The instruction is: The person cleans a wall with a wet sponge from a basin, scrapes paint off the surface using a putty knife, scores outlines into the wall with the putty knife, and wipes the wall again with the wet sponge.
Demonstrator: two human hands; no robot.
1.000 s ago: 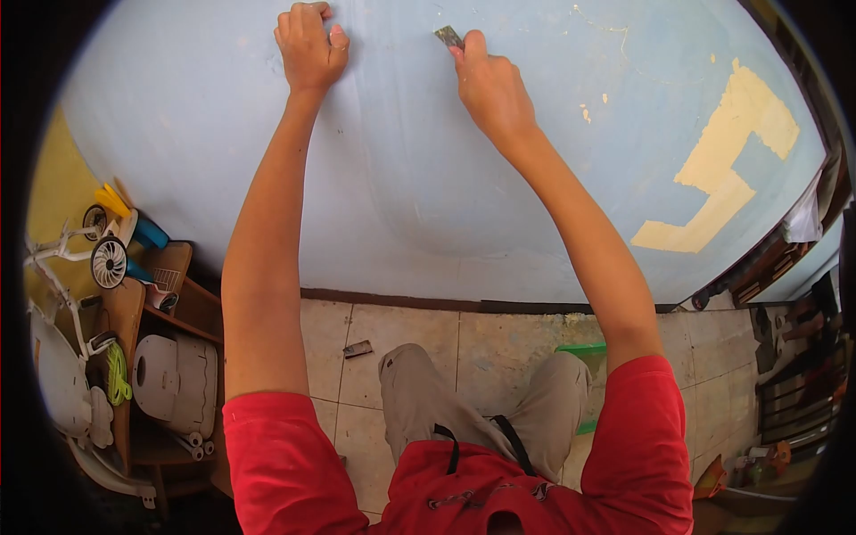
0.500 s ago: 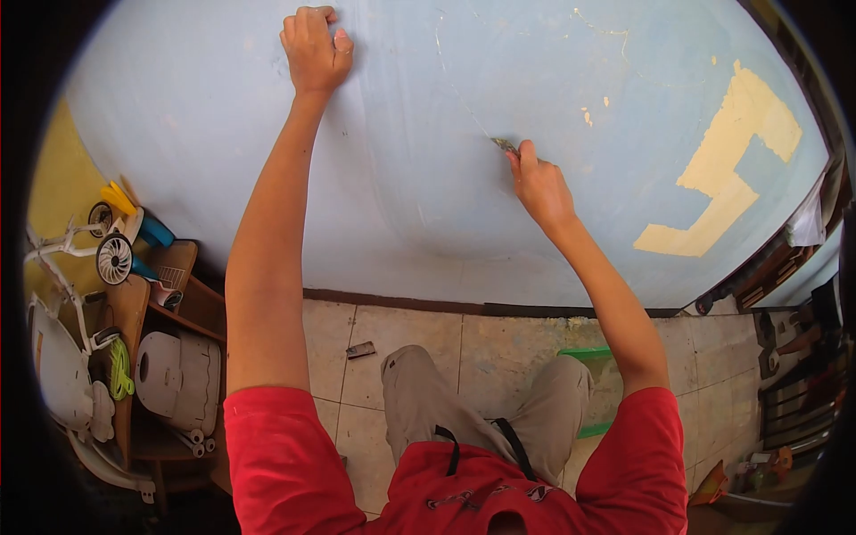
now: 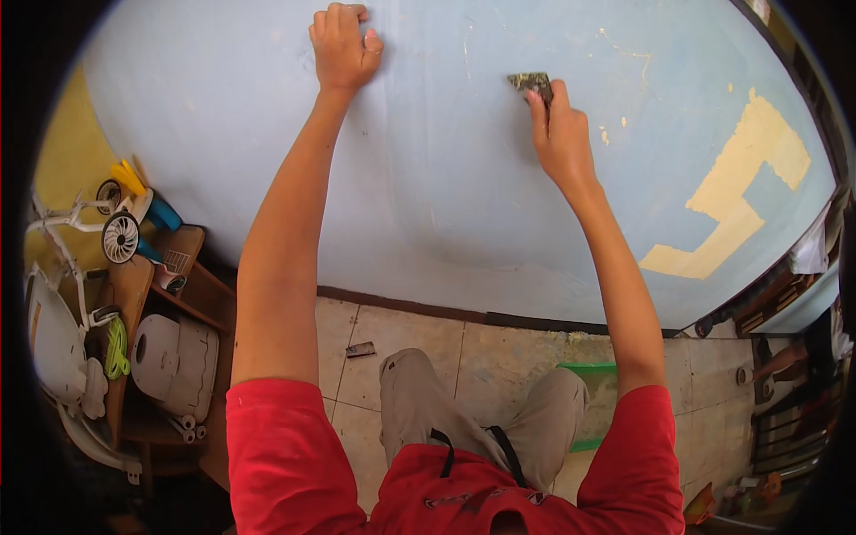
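Note:
My right hand (image 3: 565, 143) grips a small flat scraper (image 3: 533, 85) stained with yellowish flecks, close against the light blue wall (image 3: 428, 178). Thin pale scratches mark the paint around it. My left hand (image 3: 344, 49) rests against the wall at the upper left, its fingers curled in; whether anything is inside them is hidden. On the right of the wall, a bare cream patch (image 3: 744, 178) has stepped, ragged edges, and a few small cream chips show nearer my right hand.
A green tray (image 3: 596, 367) lies on the tiled floor (image 3: 428, 325) beside my knee, partly hidden. A small dark block (image 3: 360, 349) is on the tiles. Wooden shelves (image 3: 134, 294) and a white wheeled frame (image 3: 67, 214) stand left. A person's leg (image 3: 783, 361) shows far right.
My right hand moved down and right with the scraper, then back up, with the blade now seen broader. Pale scratches appeared on the wall. The view shifted slightly; my left hand stayed against the wall.

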